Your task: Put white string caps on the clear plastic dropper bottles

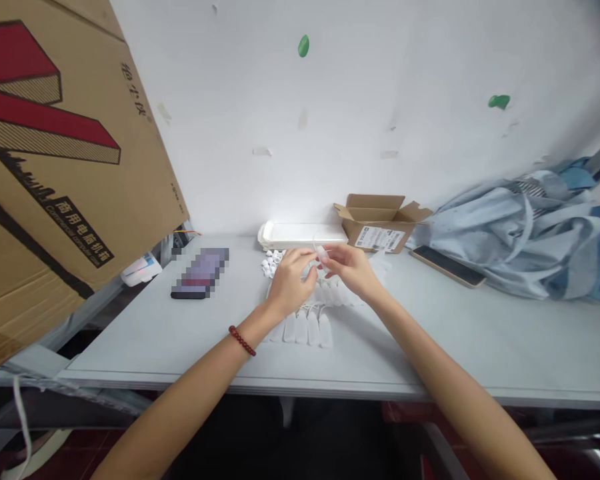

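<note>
Over the middle of the desk my two hands meet around a small translucent plastic bottle with a thin spout pointing up. My right hand pinches the bottle between thumb and fingers. My left hand is right beside it, thumb and fingers curled together at the bottle; what they pinch is too small to make out. Below the hands, several similar bottles lie in a row, with thin bent spouts. A second row of bottles is partly hidden by my hands. Small white caps are heaped left of my left hand.
Behind the hands stand a long white package and an open cardboard box. A phone and light blue cloth lie right. A pixelated dark device lies left, near a large carton.
</note>
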Demonstrator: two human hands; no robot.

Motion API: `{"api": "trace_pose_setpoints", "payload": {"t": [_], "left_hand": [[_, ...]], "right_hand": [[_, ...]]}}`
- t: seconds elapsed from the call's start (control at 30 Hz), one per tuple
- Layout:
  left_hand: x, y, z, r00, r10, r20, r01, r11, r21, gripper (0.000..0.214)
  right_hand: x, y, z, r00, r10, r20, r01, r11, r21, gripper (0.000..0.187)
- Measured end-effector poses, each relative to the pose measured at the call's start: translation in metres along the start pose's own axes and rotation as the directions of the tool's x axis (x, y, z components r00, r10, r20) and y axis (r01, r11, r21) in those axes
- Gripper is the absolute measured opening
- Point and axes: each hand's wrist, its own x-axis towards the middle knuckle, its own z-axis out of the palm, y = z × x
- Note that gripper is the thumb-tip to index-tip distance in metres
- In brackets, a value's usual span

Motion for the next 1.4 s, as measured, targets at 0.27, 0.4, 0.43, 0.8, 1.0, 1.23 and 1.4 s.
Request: {"api": "trace_pose_setpoints", "payload": {"t": [0.27, 0.4, 0.43, 0.8, 1.0, 1.23, 1.4], "left_hand": [[-0.001, 0.007, -0.005, 0.991, 0.022, 0.130, -0.034, 0.995, 0.091, 0.042], [-0.002, 0.006, -0.003, 0.987, 0.033, 0.158, -0.051, 0.993, 0.110, 0.038], [-0.002, 0.004, -0.003, 0.986, 0.037, 0.163, -0.055, 0.993, 0.108, 0.037], [0.002, 0.008, -0.008, 0.969, 0.058, 0.239, -0.066, 0.997, 0.028, 0.033], [-0.002, 0.019, -0.012, 0.871, 0.134, 0.472, -0.053, 0.982, -0.182, 0.037], [-0.011, 0.036, -0.016, 0.680, 0.193, 0.707, -0.065, 0.977, -0.204, 0.035], [-0.013, 0.039, -0.018, 0.643, 0.193, 0.741, -0.143, 0.981, -0.132, 0.028]], "right_hand": [[-0.004, -0.007, 0.003, 0.994, 0.113, -0.005, -0.112, 0.989, 0.096, 0.027], [-0.004, -0.009, 0.002, 0.978, 0.210, 0.016, -0.211, 0.969, 0.126, 0.022], [-0.004, -0.010, 0.002, 0.971, 0.239, 0.015, -0.239, 0.962, 0.131, 0.020], [-0.002, -0.013, -0.013, 0.935, 0.310, 0.172, -0.304, 0.951, -0.061, 0.018], [-0.002, -0.020, -0.054, 0.710, 0.419, 0.565, -0.254, 0.902, -0.350, 0.037], [-0.004, -0.023, -0.062, 0.466, 0.500, 0.730, -0.168, 0.860, -0.481, 0.040], [-0.003, -0.022, -0.060, 0.464, 0.511, 0.724, -0.157, 0.851, -0.501, 0.028]]}}
